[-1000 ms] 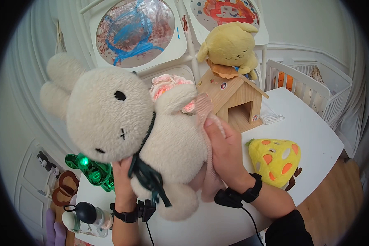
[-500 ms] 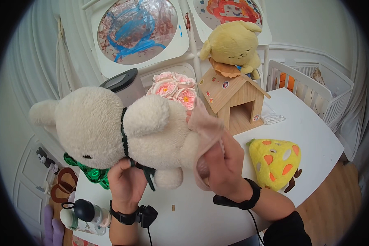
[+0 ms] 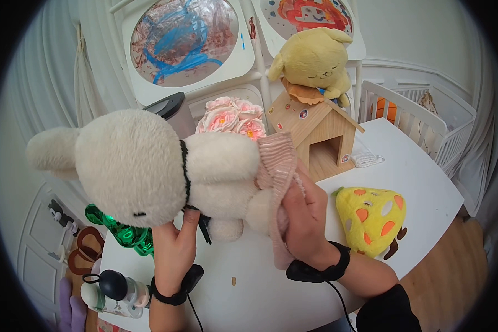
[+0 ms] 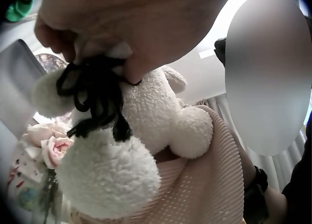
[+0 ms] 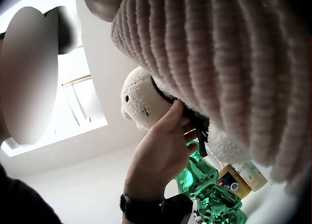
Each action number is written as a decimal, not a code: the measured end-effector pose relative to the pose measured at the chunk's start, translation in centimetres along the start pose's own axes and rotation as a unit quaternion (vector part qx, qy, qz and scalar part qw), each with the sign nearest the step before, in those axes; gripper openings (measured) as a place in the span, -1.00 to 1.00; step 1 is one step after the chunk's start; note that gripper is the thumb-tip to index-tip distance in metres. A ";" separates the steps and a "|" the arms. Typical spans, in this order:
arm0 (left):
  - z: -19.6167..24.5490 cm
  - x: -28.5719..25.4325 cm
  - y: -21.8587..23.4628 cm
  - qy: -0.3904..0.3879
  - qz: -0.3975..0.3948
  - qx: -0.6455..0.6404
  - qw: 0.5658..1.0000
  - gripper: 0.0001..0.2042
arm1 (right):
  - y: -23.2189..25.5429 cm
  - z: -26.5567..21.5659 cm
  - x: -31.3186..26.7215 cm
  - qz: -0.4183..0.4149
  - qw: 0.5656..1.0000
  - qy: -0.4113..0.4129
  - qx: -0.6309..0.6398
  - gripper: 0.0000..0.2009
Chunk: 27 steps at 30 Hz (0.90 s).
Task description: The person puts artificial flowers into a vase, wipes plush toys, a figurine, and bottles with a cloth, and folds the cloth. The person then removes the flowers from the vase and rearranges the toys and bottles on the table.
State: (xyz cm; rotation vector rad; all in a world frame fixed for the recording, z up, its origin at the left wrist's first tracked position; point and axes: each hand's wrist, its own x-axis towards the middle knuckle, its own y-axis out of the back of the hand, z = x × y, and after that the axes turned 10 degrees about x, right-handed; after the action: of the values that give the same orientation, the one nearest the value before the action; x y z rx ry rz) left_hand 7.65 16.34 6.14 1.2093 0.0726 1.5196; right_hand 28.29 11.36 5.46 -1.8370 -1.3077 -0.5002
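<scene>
A white plush rabbit (image 3: 130, 163) lies on its side in the air above the table, head to the left, a dark ribbon (image 4: 97, 95) tied round its neck. My left hand (image 3: 174, 249) grips it at the neck from below, thumb by the ribbon. At its lower end my right hand (image 3: 307, 221) pinches a pink ribbed cloth (image 3: 276, 160), which wraps part of the rabbit's lower body. In the right wrist view the ribbed cloth (image 5: 219, 63) fills the upper right, and the left hand (image 5: 158, 153) holds the rabbit's neck.
On the white table (image 3: 426, 166) stand a wooden house (image 3: 315, 133) with a yellow plush (image 3: 312, 63) on its roof, a yellow spotted plush (image 3: 371, 218), pink flowers (image 3: 232, 117), a shiny green figure (image 3: 124, 232) and bottles (image 3: 113, 285). A white crib (image 3: 442, 122) stands at the right.
The rabbit has turned from face towards the camera onto its side, its head moving left. The pink cloth and my right hand shifted slightly around its lower body; both hands keep hold.
</scene>
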 end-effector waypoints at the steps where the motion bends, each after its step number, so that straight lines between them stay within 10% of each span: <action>1: 0.3 0.1 0.3 0.034 -0.044 -0.147 0.988 -0.58 | 0.1 -0.1 0.0 0.009 1.000 0.023 -0.006 -0.63; 9: -1.2 1.0 1.1 -0.011 -0.231 -0.641 0.732 -0.37 | 0.3 -4.0 1.2 0.000 0.992 -0.065 0.104 -0.66; 16: 0.3 1.0 -0.2 0.093 -0.060 -0.552 0.826 -0.44 | -0.3 -2.8 0.3 -0.007 0.999 -0.036 0.014 -0.63; 22: -1.1 0.3 0.0 -0.023 -0.211 -0.518 0.829 -0.37 | -0.4 -3.7 0.1 -0.016 0.998 -0.050 0.047 -0.74; 27: -0.1 -0.3 -1.3 0.041 -0.091 -0.558 0.824 -0.21 | -1.3 -2.9 -0.9 -0.164 0.985 0.046 -0.041 -0.78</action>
State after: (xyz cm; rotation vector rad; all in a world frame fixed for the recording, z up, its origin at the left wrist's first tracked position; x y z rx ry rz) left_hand 8.39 16.65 5.09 0.1698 -0.5650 1.1098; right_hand 27.18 8.75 7.06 -1.6481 -1.5539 -0.8155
